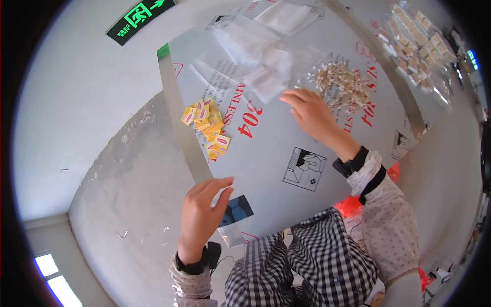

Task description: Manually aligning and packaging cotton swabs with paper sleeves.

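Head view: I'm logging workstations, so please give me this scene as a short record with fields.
surface: grey table with red and black print
left hand: thumb and forefinger curved near the table's left edge; grip unclear
right hand: over the table, fingertips near the clear bags; contact unclear
left pile: small yellow packets
far side: clear bags, overlapping
right pile: small whitish pieces, loosely heaped
wall: green sign

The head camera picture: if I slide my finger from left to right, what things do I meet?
Bright white window, green lit sign with a running figure, pile of small flat yellow packets, heap of tiny whitish-brown pieces, clear plastic-bagged stack of pale small things.
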### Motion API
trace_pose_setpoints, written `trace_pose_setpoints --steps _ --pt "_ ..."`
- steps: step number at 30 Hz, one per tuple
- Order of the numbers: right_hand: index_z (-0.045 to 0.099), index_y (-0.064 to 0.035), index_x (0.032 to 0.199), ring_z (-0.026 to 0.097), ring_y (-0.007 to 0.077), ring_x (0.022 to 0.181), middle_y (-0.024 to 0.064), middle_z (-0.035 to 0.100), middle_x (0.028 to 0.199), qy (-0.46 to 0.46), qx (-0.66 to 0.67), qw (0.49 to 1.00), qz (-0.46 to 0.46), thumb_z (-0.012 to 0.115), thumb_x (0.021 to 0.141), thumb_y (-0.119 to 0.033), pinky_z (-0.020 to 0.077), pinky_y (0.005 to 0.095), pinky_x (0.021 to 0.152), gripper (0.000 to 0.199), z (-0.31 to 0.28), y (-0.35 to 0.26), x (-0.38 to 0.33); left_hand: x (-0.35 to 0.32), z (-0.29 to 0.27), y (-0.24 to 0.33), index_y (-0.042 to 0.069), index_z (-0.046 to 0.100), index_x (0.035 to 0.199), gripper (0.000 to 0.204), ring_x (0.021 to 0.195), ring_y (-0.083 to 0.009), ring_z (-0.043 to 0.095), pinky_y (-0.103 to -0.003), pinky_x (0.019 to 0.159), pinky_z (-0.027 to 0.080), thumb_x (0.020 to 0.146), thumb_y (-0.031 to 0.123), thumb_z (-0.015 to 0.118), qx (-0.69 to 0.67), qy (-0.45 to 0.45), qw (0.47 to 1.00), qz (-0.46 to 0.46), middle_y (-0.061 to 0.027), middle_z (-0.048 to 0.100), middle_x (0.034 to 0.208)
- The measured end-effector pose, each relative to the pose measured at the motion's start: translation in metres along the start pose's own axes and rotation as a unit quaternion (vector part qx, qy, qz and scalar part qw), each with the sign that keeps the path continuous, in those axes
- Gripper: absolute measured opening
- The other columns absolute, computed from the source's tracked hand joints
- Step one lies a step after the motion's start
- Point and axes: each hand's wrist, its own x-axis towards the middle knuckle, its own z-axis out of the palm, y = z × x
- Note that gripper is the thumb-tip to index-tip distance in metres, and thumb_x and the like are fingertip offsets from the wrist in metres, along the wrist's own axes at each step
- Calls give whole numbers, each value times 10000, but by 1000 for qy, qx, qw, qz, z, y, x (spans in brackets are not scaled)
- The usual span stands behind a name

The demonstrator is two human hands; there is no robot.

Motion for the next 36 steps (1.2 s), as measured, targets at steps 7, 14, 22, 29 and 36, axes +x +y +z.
trace_pose_setpoints --steps 7,14,22,29,36 --pt "653 -59 820 675 310 896 84 710 888 -108 -109 987 -54 580 762 -59 503 391 786 93 43 20 52 45 34 -14 26 701 1009 168 805 -302 669 -361 709 526 843 32 721 -70 -5 997 46 -115 707 897" --pt "633 -77 802 668 332 870 88 722 935 -83 81 985 124 657 791 -32 494 404 804 53 22 -15 50 49 44 -26 -38 658 1154 236 942 -215 700 -310 845 529 959 91 620 -237 -36 966 -98 -134 729 1042" --pt "582 -104 803 649 213 1123 6 712 1014 -168 204 961 -88 712 769 -23 460 431 970 158 -26 -104 -46 29 61 -61 -43 416 1447 663 997 -245 689 -313 772 556 1027 464 490 -585 -118 770 -225 -216 657 1220" --pt "564 -102 790 688 226 1035 -3 723 959 -118 220 968 -26 733 687 63 485 422 904 258 -20 -96 -67 2 79 -59 -48 507 1372 461 988 -176 692 -284 784 559 965 112 651 -540 -144 767 -315 -148 702 1134" --pt "547 -88 747 707 253 964 26 730 938 -68 249 964 -68 727 696 28 518 402 813 220 -16 -92 -66 4 79 -53 -48 507 1372 446 958 -172 695 -286 789 558 969 95 633 -563 -153 741 -333 -130 713 1102"
